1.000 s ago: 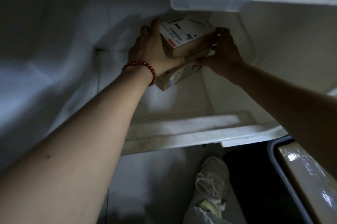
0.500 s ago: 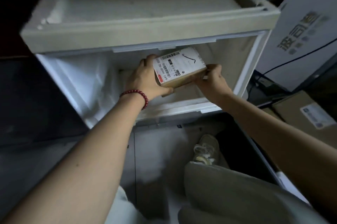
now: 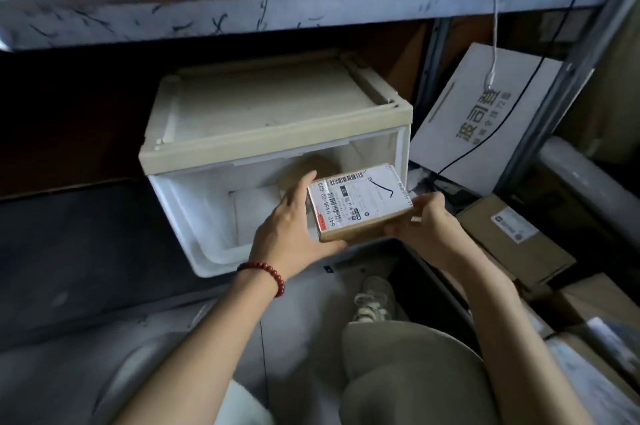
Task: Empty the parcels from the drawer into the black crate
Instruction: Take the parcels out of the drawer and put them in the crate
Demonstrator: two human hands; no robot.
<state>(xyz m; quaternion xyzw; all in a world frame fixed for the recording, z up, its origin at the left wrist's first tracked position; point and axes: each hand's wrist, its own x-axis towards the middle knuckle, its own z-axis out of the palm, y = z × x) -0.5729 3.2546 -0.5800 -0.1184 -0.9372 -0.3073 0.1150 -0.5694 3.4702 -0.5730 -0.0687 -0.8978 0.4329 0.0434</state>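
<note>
1 parcel (image 3: 360, 206) hangs just outside the drawer (image 3: 194, 216) mouth, label up and slightly tilted. Left hand (image 3: 291, 230) grips its left end, thumb along the near edge; right hand (image 3: 426, 220) pinches the near right corner. That corner pinch looks slim, so a quick swing could twist the box free and drop it onto the shoe (image 3: 372, 298) or floor. 1 brown shape (image 3: 313, 165) deep in the drawer may be another parcel, easily missed in the gloom. Crate cannot be made out for certain, so a blind drop risks missing it.
</note>
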